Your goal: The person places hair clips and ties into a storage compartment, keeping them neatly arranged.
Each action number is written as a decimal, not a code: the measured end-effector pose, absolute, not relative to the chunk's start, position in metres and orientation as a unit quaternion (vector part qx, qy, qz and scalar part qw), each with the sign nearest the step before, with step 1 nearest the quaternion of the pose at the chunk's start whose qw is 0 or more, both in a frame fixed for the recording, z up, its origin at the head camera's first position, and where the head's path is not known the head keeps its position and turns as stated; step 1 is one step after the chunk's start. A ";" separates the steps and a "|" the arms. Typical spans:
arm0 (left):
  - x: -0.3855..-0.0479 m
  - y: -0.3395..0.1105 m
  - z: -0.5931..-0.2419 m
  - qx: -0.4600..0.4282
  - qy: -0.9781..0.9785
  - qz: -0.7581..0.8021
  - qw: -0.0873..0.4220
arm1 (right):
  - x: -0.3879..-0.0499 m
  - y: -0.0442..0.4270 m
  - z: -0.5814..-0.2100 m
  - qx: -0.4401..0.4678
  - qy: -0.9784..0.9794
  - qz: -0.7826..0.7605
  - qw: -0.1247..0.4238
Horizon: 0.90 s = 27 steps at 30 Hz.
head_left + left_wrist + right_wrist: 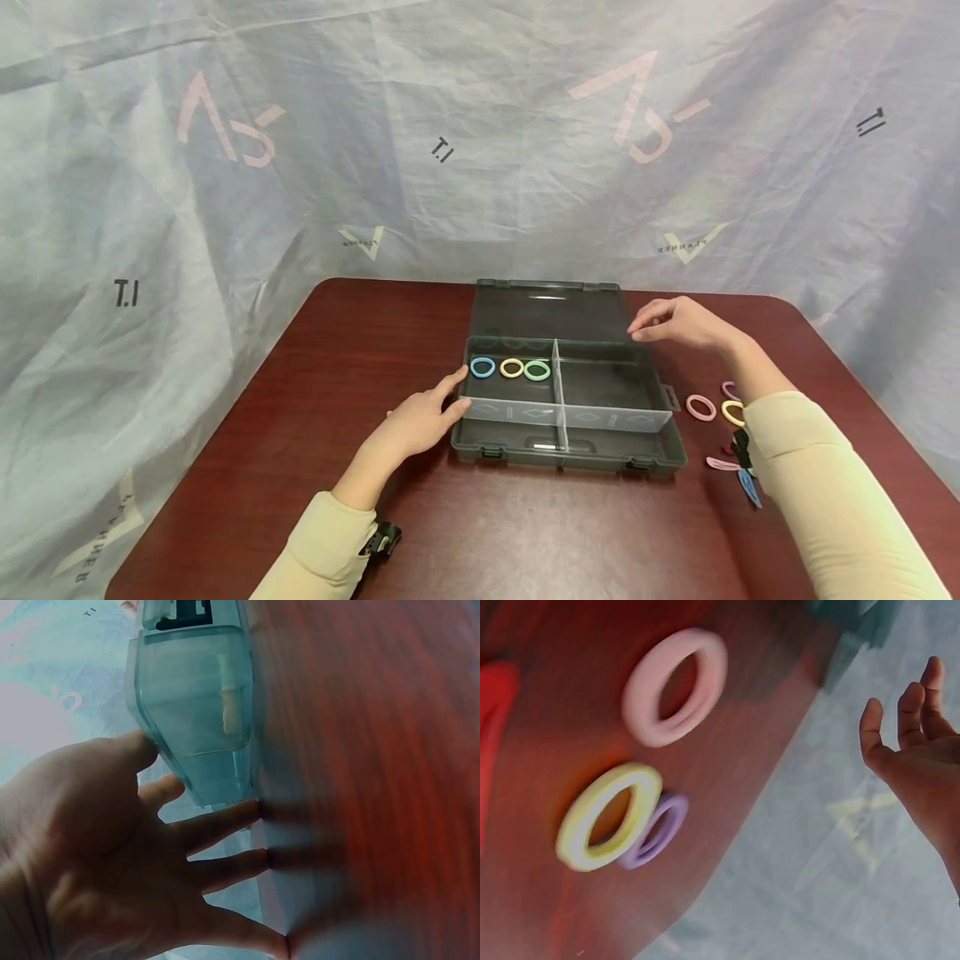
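Left hand: the person's left hand (416, 421) has its fingers spread and fairly straight, gripping nothing; it touches the left end of the plastic box (611, 385).
Right hand: the right hand (686, 323) hangs near the right side of the lid (547, 312), fingers loosely bent, with nothing visible in them; whether it touches the lid I cannot tell.
Box: see-through dark plastic, on the table (360, 350), lid folded back on the far side; a long divider (517, 412) and a cross divider (557, 371) split the inside.
Rings in the box: a blue ring (472, 368), a yellow ring (503, 368) and a green ring (527, 371) lie in a row in the back left compartment, the yellow and green close together, the blue a little apart.
Rings on the table: right of the box lie a pink ring (640, 701), a second yellow ring (573, 838) and a purple ring (682, 812), the purple partly hidden by the yellow in the right wrist view.
Clips: a pink clip (722, 464) and a blue clip (748, 489) lie by the right sleeve (832, 483).
Backdrop: printed grey cloth (480, 208) hangs behind.
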<state>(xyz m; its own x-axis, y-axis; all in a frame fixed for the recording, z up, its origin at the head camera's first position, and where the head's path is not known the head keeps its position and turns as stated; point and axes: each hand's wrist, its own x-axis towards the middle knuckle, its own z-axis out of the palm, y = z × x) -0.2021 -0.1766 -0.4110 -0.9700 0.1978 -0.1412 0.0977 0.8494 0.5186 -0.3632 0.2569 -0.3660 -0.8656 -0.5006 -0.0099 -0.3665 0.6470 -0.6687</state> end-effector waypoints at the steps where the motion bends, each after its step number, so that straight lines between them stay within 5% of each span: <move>1: -0.202 -0.177 -0.411 0.077 0.957 0.263 0.094 | -0.361 0.263 -0.368 -0.238 0.903 -0.344 0.097; 27: -0.201 -0.184 -0.413 0.075 0.956 0.265 0.097 | -0.336 0.372 -0.419 -0.099 0.945 -0.301 0.077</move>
<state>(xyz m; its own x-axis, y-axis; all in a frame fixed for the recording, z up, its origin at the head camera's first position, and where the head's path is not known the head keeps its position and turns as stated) -0.2011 -0.1842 -0.4128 -0.9699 0.1949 -0.1462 0.0919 0.8484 0.5213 -0.3364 0.3720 -0.4192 -0.9688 -0.2326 -0.0858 -0.1403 0.7997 -0.5838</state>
